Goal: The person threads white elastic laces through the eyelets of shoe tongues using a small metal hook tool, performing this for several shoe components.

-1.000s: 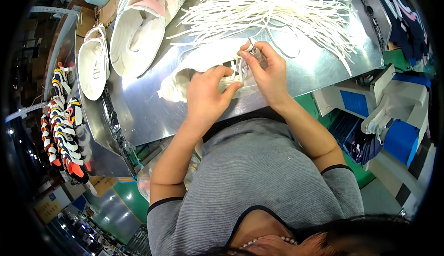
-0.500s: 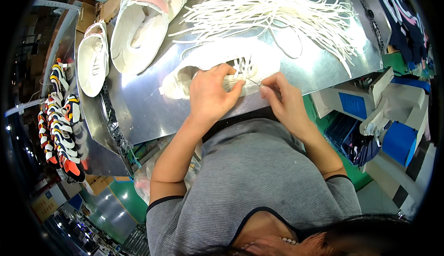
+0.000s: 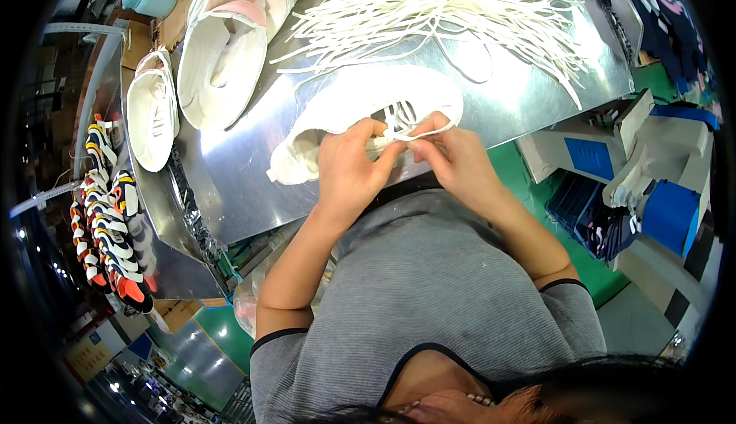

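A white sneaker (image 3: pixel 349 94) lies on its side on the metal table in front of me, its opening facing left. White shoelace (image 3: pixel 400 114) runs through its eyelets. My left hand (image 3: pixel 354 169) is closed on the sneaker's near eyelet edge, thumb and index finger bent at the lacing. My right hand (image 3: pixel 454 154) pinches the shoelace beside the toe end, with a loop of it passing over the fingers. Both sets of fingertips nearly meet at the lacing. The fingers partly hide what each pinches.
A heap of loose white laces (image 3: pixel 445 18) lies behind the sneaker. More white shoes (image 3: pixel 222 71) stand at the left, one smaller shoe (image 3: pixel 152 121) at the table's edge. Colourful shoes (image 3: pixel 107 225) are lined up beyond it. A blue crate (image 3: pixel 575 209) sits lower right.
My right hand has moved left, up to the lacing beside my left hand. The lace that was drawn toward the right fingers now forms a loop over them.
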`<state>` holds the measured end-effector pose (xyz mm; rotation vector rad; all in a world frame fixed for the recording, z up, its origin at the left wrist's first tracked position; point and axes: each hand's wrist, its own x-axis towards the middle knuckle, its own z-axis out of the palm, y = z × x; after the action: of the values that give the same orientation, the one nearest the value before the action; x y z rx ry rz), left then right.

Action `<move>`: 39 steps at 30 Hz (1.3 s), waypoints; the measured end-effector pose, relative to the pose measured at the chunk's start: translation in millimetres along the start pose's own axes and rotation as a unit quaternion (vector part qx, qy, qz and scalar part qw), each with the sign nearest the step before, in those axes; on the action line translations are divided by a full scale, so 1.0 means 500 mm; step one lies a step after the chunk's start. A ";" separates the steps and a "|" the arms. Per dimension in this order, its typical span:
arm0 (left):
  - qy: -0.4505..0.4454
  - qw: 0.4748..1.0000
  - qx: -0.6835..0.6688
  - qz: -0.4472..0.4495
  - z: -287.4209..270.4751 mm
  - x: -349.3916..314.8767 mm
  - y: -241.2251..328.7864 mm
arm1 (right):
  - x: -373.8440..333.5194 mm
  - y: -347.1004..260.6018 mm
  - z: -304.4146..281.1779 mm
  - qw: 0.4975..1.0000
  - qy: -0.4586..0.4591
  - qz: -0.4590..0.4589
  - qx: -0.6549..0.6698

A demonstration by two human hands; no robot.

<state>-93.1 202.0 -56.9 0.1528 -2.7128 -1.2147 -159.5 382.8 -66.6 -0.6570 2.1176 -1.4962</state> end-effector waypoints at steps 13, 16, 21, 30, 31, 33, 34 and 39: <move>0.001 1.000 0.015 0.027 0.003 0.000 0.004 | -0.010 0.006 -0.005 0.983 0.054 -0.146 -0.094; -0.010 1.000 -0.009 0.010 0.004 0.000 -0.003 | -0.024 -0.002 -0.021 0.986 0.054 -0.125 -0.101; -0.029 0.999 -0.003 0.037 -0.008 0.005 -0.005 | -0.035 -0.045 -0.062 0.987 -0.003 -0.031 -0.161; -0.043 0.999 -0.024 0.014 -0.017 0.010 0.011 | -0.006 -0.062 -0.070 0.983 -0.044 -0.002 -0.181; -0.045 0.999 -0.022 0.002 -0.014 0.009 0.007 | -0.003 -0.064 -0.070 0.980 -0.046 -0.011 -0.192; -0.026 1.000 -0.016 0.004 -0.005 0.007 0.001 | 0.001 -0.071 -0.071 0.979 -0.062 0.019 -0.191; -0.017 1.000 -0.012 0.004 -0.002 0.007 -0.001 | 0.003 -0.073 -0.072 0.979 -0.071 0.034 -0.190; -0.049 0.996 -0.068 -0.023 -0.010 0.013 0.003 | 0.010 -0.071 -0.086 0.975 -0.107 0.031 -0.190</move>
<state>-98.8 198.5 -51.9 0.1427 -2.7104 -1.4515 -185.8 400.7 -20.5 -0.8358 2.2453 -0.9442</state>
